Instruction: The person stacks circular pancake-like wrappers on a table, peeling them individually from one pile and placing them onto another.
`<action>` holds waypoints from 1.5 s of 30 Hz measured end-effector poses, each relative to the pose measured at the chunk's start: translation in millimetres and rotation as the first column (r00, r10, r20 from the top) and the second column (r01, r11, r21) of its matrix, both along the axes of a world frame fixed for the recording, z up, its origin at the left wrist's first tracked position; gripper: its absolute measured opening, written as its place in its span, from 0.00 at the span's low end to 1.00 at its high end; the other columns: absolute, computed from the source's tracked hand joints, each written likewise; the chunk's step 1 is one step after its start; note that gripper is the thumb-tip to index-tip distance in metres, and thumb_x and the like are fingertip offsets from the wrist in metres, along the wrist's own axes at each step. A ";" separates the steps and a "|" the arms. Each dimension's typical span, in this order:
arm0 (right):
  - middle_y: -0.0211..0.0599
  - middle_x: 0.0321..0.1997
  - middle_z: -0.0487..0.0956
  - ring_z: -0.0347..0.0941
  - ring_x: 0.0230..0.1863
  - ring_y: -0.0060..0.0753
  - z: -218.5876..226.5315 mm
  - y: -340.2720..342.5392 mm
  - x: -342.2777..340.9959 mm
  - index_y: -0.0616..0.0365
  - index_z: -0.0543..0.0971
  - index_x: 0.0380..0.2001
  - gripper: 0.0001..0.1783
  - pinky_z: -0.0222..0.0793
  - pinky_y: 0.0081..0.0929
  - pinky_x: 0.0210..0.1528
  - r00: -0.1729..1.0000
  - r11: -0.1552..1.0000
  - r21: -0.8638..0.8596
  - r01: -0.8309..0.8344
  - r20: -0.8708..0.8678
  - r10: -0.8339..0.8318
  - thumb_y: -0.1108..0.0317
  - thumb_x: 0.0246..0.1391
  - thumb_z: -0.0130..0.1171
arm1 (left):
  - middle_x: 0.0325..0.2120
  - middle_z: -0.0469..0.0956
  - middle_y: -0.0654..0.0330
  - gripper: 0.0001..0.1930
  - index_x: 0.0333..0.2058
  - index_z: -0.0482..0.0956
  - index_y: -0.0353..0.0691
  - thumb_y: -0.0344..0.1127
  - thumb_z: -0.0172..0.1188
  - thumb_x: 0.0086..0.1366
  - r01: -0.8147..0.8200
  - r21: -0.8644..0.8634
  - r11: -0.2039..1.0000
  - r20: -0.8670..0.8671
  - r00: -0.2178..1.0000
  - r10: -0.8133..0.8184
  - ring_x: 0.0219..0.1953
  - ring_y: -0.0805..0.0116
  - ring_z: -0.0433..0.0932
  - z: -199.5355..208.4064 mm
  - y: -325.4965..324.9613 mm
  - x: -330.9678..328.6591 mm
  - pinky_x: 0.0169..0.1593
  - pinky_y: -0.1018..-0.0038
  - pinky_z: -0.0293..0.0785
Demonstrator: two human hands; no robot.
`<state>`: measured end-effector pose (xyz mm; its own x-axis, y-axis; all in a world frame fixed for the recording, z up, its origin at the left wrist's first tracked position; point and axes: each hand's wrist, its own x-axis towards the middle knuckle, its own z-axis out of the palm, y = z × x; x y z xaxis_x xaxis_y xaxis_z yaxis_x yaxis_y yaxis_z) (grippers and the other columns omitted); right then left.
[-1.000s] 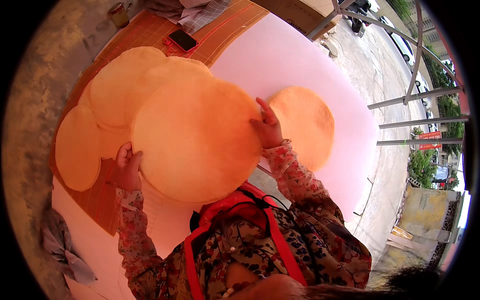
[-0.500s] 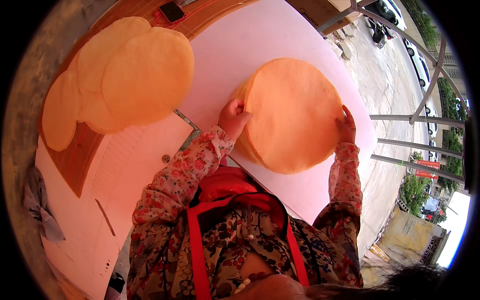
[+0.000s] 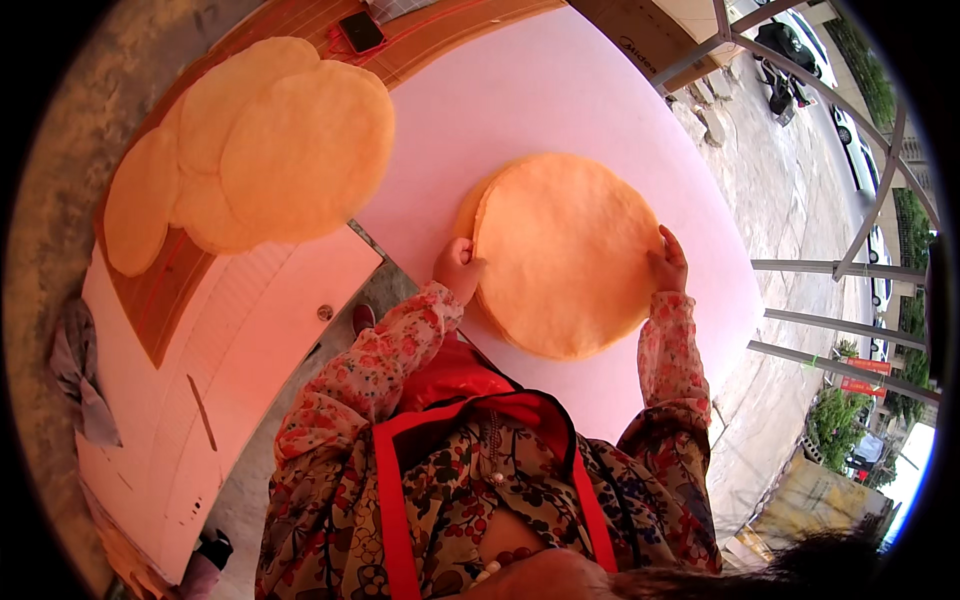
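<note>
A stack of thin, round, yellow-orange flatbreads (image 3: pixel 566 255) sits on the pale table, in front of my body. My left hand (image 3: pixel 459 271) is at the stack's left edge, its fingers curled and pinched against the rim of the top flatbread. At the opposite edge, my right hand (image 3: pixel 668 265) grips the same flatbread between thumb and fingers, the index finger reaching upward along the rim. The top flatbread lies nearly flush with those below, whose edges show on the left. How many layers my fingers hold is hidden.
Several overlapping flatbreads (image 3: pixel 305 145) lie spread on a brown board (image 3: pixel 165 310) at the left. Beyond them is a black phone (image 3: pixel 361 32). A grey cloth (image 3: pixel 85 375) hangs at the left table edge. Cardboard boxes (image 3: pixel 640 35) stand at the back; metal bars (image 3: pixel 840 335) run along the right.
The top flatbread, held by both hands, has come down closer onto the stack and looks smaller and flatter. Both hands have lowered with it, and the whole view has shifted slightly.
</note>
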<state>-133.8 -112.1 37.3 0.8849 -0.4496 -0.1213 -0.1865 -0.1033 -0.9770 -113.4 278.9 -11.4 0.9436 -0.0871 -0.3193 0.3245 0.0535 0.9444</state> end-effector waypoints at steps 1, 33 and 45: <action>0.38 0.49 0.75 0.72 0.46 0.25 -3.4 -1.5 -0.9 0.61 0.66 0.56 0.29 0.69 0.21 0.47 1.000 0.999 0.038 -0.014 0.002 0.014 0.85 0.48 0.47 | 0.26 0.79 0.57 0.11 0.35 0.71 0.31 0.26 0.57 0.51 -0.019 -0.015 1.000 -0.008 1.000 0.019 0.28 0.74 0.76 0.1 0.2 0.3 0.33 0.77 0.71; 0.38 0.59 0.64 0.61 0.58 0.32 -62.6 38.3 -58.4 0.61 0.57 0.61 0.26 0.59 0.27 0.58 0.996 0.999 -0.048 0.024 0.083 -0.019 0.62 0.62 0.42 | 0.49 0.66 0.43 0.26 0.53 0.60 0.30 0.24 0.52 0.54 -0.297 0.456 0.839 0.465 0.883 0.060 0.52 0.45 0.65 -41.3 -25.4 12.2 0.55 0.61 0.62; 0.57 0.60 0.60 0.55 0.62 0.56 9.7 126.9 -34.6 0.61 0.63 0.57 0.35 0.56 0.44 0.60 0.825 0.387 -0.785 -0.484 -0.263 0.499 0.69 0.44 0.61 | 0.44 0.69 0.46 0.24 0.47 0.65 0.33 0.31 0.57 0.50 -0.112 0.536 0.837 0.264 0.964 -0.041 0.51 0.48 0.66 -28.6 -10.0 24.9 0.53 0.61 0.63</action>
